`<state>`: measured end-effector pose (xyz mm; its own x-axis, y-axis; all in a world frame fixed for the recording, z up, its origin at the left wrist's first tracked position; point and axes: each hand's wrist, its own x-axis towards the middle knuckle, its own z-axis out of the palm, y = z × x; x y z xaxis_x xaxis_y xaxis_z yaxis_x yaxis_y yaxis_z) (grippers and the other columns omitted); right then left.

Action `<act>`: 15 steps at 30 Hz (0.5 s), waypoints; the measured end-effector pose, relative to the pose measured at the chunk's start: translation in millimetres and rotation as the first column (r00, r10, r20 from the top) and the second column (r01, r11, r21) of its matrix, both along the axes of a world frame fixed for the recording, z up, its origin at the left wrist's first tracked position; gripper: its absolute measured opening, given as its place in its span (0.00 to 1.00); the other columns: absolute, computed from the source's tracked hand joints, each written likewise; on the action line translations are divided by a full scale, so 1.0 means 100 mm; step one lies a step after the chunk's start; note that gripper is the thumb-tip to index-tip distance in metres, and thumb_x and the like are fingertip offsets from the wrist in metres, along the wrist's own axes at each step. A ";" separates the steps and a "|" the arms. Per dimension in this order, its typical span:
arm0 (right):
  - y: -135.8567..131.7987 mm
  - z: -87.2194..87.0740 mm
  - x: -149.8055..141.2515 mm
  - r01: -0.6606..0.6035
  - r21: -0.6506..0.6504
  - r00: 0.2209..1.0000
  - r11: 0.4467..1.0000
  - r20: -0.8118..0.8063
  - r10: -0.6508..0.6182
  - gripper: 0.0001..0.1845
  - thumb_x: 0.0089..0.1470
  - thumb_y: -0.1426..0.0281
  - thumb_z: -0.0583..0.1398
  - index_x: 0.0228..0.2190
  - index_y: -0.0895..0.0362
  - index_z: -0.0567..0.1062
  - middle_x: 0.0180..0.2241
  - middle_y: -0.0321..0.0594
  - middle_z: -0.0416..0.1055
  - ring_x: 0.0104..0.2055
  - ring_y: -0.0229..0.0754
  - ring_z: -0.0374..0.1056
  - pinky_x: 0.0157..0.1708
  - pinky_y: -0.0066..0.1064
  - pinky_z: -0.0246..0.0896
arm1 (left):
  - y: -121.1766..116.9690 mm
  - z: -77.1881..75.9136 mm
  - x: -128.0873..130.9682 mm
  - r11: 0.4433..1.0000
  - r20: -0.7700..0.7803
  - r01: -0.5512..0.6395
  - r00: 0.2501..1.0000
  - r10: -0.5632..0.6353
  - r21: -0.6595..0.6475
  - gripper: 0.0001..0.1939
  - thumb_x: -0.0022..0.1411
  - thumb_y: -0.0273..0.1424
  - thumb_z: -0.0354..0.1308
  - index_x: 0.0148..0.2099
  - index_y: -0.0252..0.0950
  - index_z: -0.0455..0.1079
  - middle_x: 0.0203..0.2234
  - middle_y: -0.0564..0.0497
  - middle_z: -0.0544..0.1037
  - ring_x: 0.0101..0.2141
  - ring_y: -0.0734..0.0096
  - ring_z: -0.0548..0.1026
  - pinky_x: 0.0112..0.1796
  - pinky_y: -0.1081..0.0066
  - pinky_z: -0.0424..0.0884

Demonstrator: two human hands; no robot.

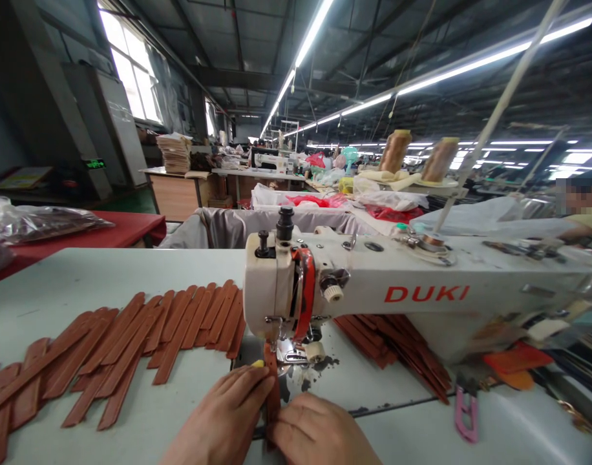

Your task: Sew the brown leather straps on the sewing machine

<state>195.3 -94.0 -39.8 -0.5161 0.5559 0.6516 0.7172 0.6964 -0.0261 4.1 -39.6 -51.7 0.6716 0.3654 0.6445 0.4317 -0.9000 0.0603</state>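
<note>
A brown leather strap (273, 391) lies lengthwise under the presser foot of a white sewing machine (354, 271). My left hand (232, 410) presses along the strap's left side, its curled fingertips close to the needle area; a small yellow piece (258, 363) shows at them. My right hand (318, 429) pinches the strap's near end, fingers bent and partly hidden. To the left, many similar leather straps (179, 323) are fanned out in an overlapping row on the pale table (145, 265). Behind the needle, under the machine arm, sits another pile of straps (393, 349).
Pink-handled thread snips (465, 410) and an orange-red scrap (516, 358) lie at the right. Two thread cones (395, 152) stand behind the machine. A plastic-wrapped bundle (44, 223) rests on a red table at left. Part of another person (584, 213) shows at the right edge.
</note>
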 end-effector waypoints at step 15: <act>-0.03 -0.11 0.08 -0.033 -0.091 0.998 0.995 -0.057 0.028 0.08 0.58 0.75 0.57 0.32 0.55 0.77 0.28 0.34 0.76 0.28 0.38 0.69 0.26 0.25 0.66 | -0.05 0.29 0.11 0.998 -0.066 -0.018 0.998 0.022 0.058 0.23 0.55 0.19 0.45 0.52 0.34 0.64 0.44 0.47 0.79 0.43 0.68 0.79 0.55 0.76 0.66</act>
<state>203.6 -97.2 -51.3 -0.4980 0.5992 0.6269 0.6912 0.7108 -0.1304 15.2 -45.0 -22.3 0.7068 0.3431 0.6187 0.4513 -0.8921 -0.0208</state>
